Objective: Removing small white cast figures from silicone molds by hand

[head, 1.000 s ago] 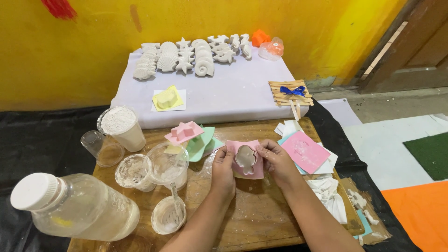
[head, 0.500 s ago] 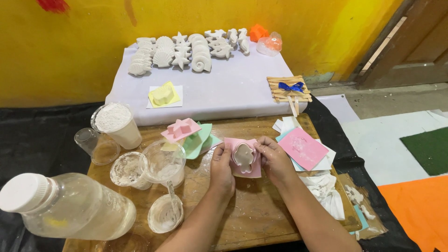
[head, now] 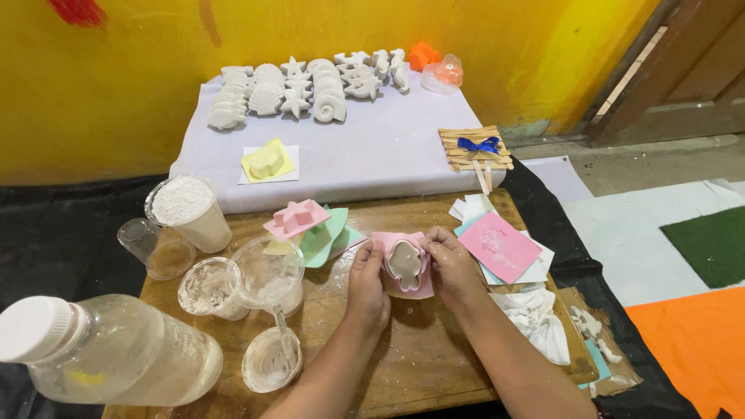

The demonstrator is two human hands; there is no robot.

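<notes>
Pink mold [head: 407, 266] gripped by my left hand [head: 367, 281] and right hand [head: 452, 266] fingers, one white cast inside, four cups [head: 268, 273], one bottle [head: 109, 357] on desk [head: 419, 349]

head view — high, looking down, close

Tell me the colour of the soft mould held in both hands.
Pink; the flexible mould has a white filling, held between left hand and right hand. The head view shows it.
</notes>
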